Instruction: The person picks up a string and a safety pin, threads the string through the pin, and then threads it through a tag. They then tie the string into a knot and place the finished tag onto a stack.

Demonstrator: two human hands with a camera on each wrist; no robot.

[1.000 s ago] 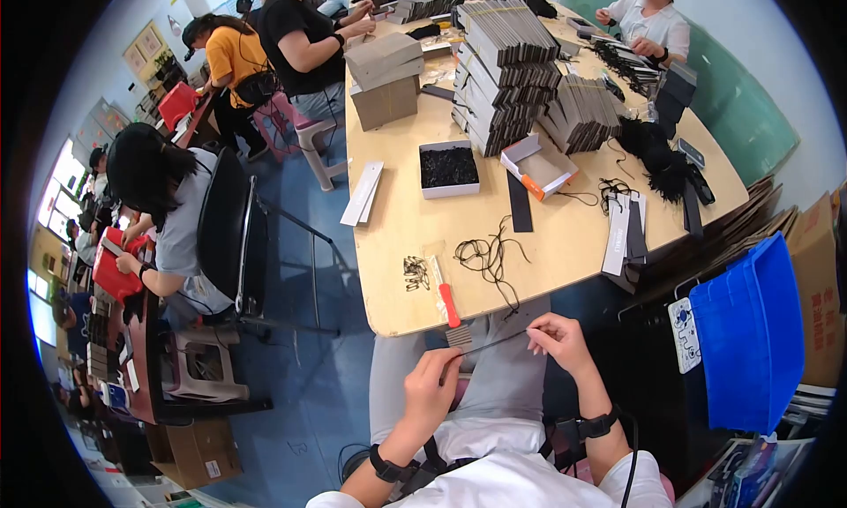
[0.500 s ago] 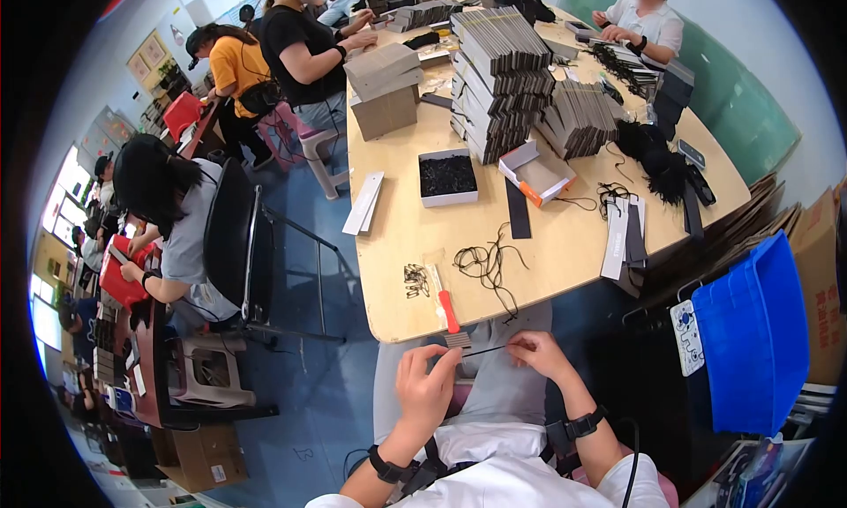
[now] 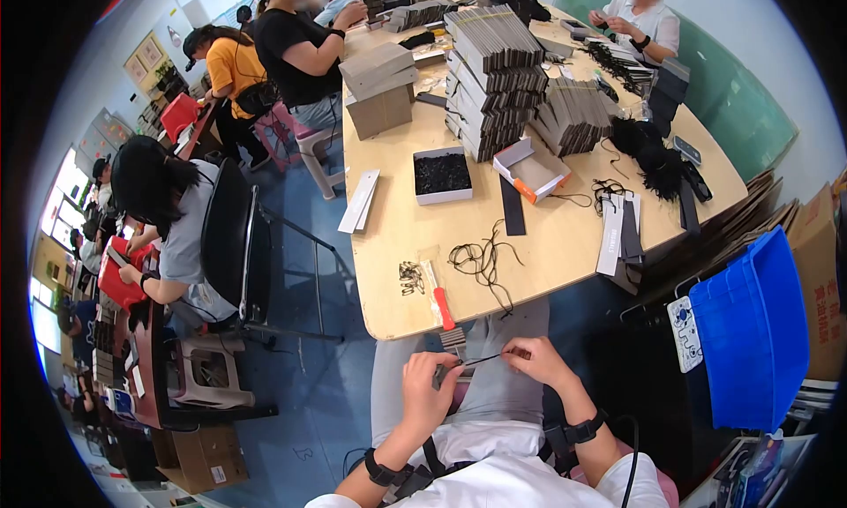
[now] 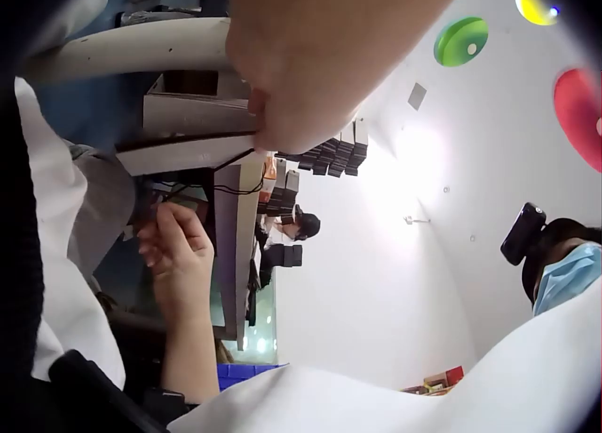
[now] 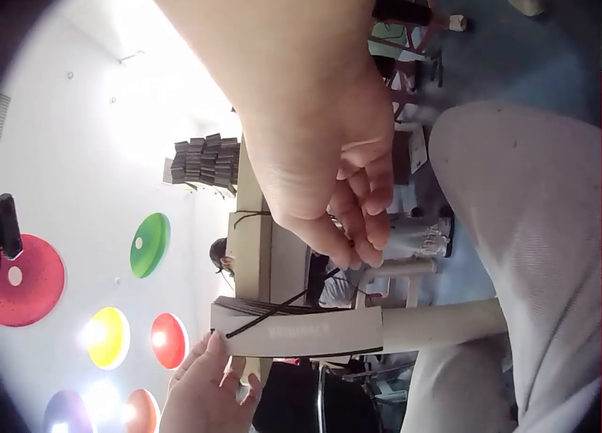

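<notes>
My left hand (image 3: 428, 393) grips a stack of narrow light cards (image 5: 301, 331) with faint lettering, its thumb and fingers at one end in the right wrist view. A thin black cord (image 3: 483, 361) runs from that stack to my right hand (image 3: 532, 361). The fingertips of my right hand (image 5: 324, 179) pinch the cord's far part, with the other fingers curled. In the left wrist view a pale card (image 4: 188, 155) sticks out beside my left hand (image 4: 301, 66). How the cord is fixed at the cards cannot be told.
On the table (image 3: 379, 270) lie a red-handled tool (image 3: 443, 308), loose black cords (image 3: 481, 265), small metal pieces (image 3: 411, 278) and a box of black bits (image 3: 443, 175). Tall card stacks (image 3: 494, 85) stand behind. A blue bin (image 3: 754, 332) is at the right; people work around.
My right hand has come inward and lower, closer to my left hand, and the cord span between them is shorter. Both hands keep their hold.
</notes>
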